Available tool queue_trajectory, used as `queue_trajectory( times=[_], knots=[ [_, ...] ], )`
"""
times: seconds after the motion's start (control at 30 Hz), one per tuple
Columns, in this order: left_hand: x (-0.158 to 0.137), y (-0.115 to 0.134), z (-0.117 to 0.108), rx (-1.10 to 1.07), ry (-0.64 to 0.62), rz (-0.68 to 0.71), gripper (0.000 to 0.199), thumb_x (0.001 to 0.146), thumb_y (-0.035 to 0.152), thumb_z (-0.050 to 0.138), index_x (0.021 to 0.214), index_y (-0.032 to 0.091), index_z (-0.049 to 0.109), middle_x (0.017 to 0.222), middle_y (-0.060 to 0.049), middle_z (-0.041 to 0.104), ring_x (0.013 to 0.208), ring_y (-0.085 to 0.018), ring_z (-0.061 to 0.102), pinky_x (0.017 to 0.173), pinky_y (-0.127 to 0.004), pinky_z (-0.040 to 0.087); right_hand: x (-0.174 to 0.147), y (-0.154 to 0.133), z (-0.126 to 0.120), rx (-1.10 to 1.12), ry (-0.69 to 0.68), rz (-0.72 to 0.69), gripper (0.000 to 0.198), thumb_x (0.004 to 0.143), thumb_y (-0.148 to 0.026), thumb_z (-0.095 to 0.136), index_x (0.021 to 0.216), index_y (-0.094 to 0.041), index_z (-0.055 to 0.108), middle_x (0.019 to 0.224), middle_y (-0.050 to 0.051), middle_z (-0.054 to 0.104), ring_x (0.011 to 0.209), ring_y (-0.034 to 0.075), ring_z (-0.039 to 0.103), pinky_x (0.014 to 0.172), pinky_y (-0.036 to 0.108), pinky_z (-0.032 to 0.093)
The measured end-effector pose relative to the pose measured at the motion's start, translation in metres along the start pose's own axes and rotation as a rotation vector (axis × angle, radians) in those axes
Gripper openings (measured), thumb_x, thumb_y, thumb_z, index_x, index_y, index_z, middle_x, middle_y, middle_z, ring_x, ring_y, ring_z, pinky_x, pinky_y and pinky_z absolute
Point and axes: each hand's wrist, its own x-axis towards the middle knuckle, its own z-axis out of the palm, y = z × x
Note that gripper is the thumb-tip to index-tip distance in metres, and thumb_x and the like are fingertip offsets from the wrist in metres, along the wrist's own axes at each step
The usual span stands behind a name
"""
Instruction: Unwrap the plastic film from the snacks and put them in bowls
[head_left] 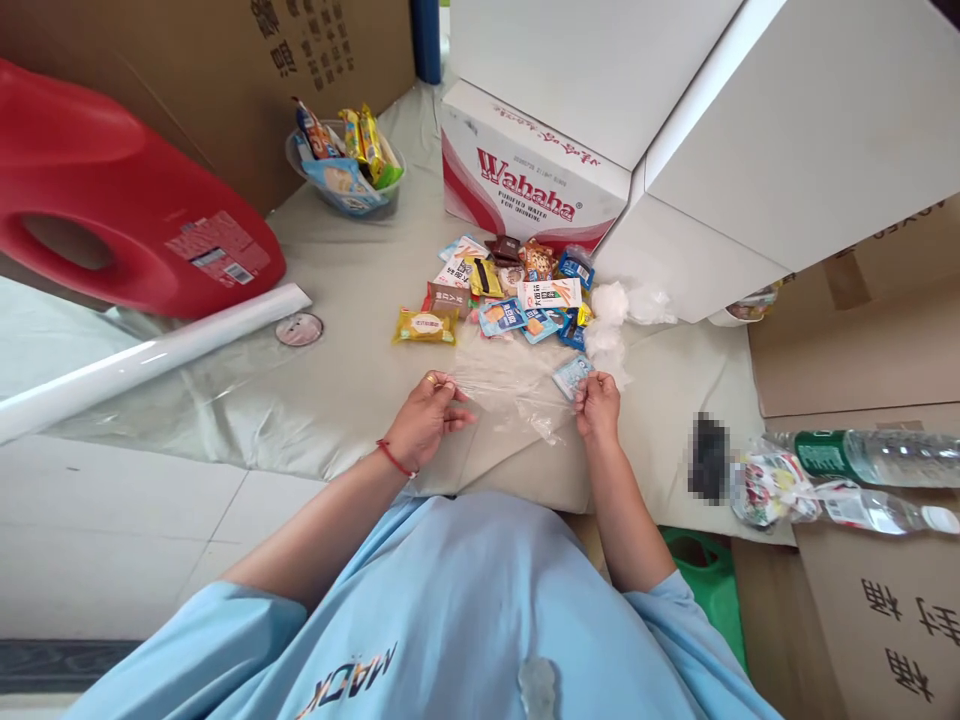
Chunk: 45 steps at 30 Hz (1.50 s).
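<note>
A clear plastic bag (510, 385) lies spread on the pale covered surface in front of me. My left hand (426, 418) pinches its left edge between thumb and forefinger, the other fingers loosely curled. At the bag's right side, my right hand (600, 408) is closed on a small light-blue packet (571, 376); whether it also grips the bag, I cannot tell. Just beyond the bag is a pile of wrapped snacks: a white packet (551, 293), blue packets (501, 316), a yellow-and-black packet (482, 277) and a yellow-wrapped cake (426, 326). Crumpled clear plastic (609, 320) sits right of the pile.
Behind the pile stands a Wahaha water carton (532, 185). A clear bowl of snacks (375, 200) is at back left, near a red jug (142, 210), a white roll (150, 365) and a round pinkish item (298, 329). Plastic bottles (892, 458) lie at right.
</note>
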Motion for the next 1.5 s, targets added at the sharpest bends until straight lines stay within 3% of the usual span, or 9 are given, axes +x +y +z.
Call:
queue_trajectory(
  times=[0.17, 0.33, 0.5, 0.6, 0.7, 0.9, 1.07, 1.3, 1.5],
  knots=[
    [0.004, 0.009, -0.028, 0.23, 0.014, 0.066, 0.029, 0.08, 0.039, 0.07, 0.091, 0.024, 0.049, 0.054, 0.011, 0.046, 0.038, -0.007, 0.035, 0.04, -0.018, 0.025, 0.014, -0.005, -0.003, -0.086, 0.03, -0.072, 0.024, 0.083, -0.036, 0.066, 0.088, -0.026, 0.045, 0.063, -0.01, 0.053, 0.044, 0.009, 0.044, 0.038, 0.021, 0.026],
    [0.01, 0.013, -0.057, 0.375, -0.083, 0.083, 0.038, 0.067, 0.049, 0.083, 0.078, 0.021, 0.06, 0.06, 0.004, 0.053, 0.054, -0.011, 0.046, 0.048, -0.021, 0.036, 0.027, -0.005, 0.003, -0.154, -0.018, -0.083, 0.026, 0.083, -0.039, 0.069, 0.087, -0.026, 0.048, 0.062, -0.009, 0.056, 0.042, 0.01, 0.044, 0.036, 0.022, 0.027],
    [0.014, 0.004, -0.027, 0.062, -0.044, 0.296, 0.04, 0.072, 0.052, 0.081, 0.086, 0.022, 0.059, 0.094, -0.003, 0.07, 0.094, -0.018, 0.066, 0.086, -0.03, 0.052, 0.026, -0.007, 0.016, -0.154, -0.061, -0.121, 0.029, 0.086, -0.045, 0.068, 0.1, -0.025, 0.052, 0.08, -0.005, 0.064, 0.062, 0.012, 0.06, 0.054, 0.023, 0.049],
    [0.02, -0.002, -0.007, -0.025, 0.051, 0.334, 0.036, 0.078, 0.049, 0.075, 0.087, 0.022, 0.053, 0.087, 0.0, 0.07, 0.089, -0.018, 0.068, 0.09, -0.033, 0.052, 0.007, -0.013, 0.006, -0.225, 0.036, -0.32, 0.037, 0.086, -0.045, 0.069, 0.113, -0.025, 0.055, 0.107, 0.003, 0.066, 0.091, 0.015, 0.067, 0.075, 0.026, 0.056],
    [0.027, -0.009, 0.005, -0.054, 0.14, 0.336, 0.033, 0.083, 0.047, 0.07, 0.091, 0.024, 0.048, 0.076, 0.004, 0.065, 0.079, -0.016, 0.069, 0.087, -0.034, 0.054, -0.027, -0.01, -0.006, -0.312, 0.173, -0.469, 0.042, 0.089, -0.046, 0.068, 0.122, -0.024, 0.055, 0.122, 0.01, 0.062, 0.102, 0.018, 0.065, 0.078, 0.028, 0.055],
    [0.034, -0.011, 0.017, -0.074, 0.161, 0.285, 0.029, 0.082, 0.041, 0.067, 0.09, 0.024, 0.046, 0.067, 0.008, 0.056, 0.068, -0.014, 0.07, 0.077, -0.03, 0.054, -0.072, 0.014, 0.009, -0.254, -0.075, -0.205, 0.067, 0.078, -0.044, 0.08, 0.134, -0.026, 0.048, 0.1, 0.001, 0.066, 0.075, 0.014, 0.064, 0.066, 0.025, 0.053],
    [0.035, -0.002, 0.007, -0.215, 0.161, 0.209, 0.028, 0.073, 0.035, 0.069, 0.086, 0.023, 0.047, 0.074, 0.006, 0.06, 0.071, -0.012, 0.068, 0.074, -0.027, 0.057, -0.053, 0.007, 0.009, 0.004, -0.09, -0.015, 0.042, 0.074, -0.041, 0.079, 0.105, -0.023, 0.057, 0.065, -0.01, 0.053, 0.053, 0.009, 0.052, 0.049, 0.02, 0.043],
    [0.036, 0.001, -0.009, -0.266, 0.188, 0.178, 0.035, 0.075, 0.036, 0.071, 0.09, 0.025, 0.041, 0.085, 0.007, 0.063, 0.068, -0.012, 0.07, 0.071, -0.032, 0.061, -0.053, 0.001, -0.027, 0.096, -0.098, 0.147, 0.04, 0.061, -0.036, 0.089, 0.085, -0.02, 0.06, 0.066, -0.009, 0.055, 0.048, 0.003, 0.045, 0.041, 0.015, 0.035],
    [0.039, -0.001, -0.005, 0.042, 0.264, 0.257, 0.032, 0.083, 0.047, 0.064, 0.092, 0.025, 0.043, 0.078, 0.005, 0.06, 0.045, -0.008, 0.053, 0.04, -0.019, 0.026, -0.075, 0.007, -0.037, 0.013, -0.136, 0.154, 0.042, 0.065, -0.045, 0.087, 0.084, -0.021, 0.059, 0.068, -0.008, 0.059, 0.043, 0.003, 0.042, 0.036, 0.015, 0.029]
  ],
)
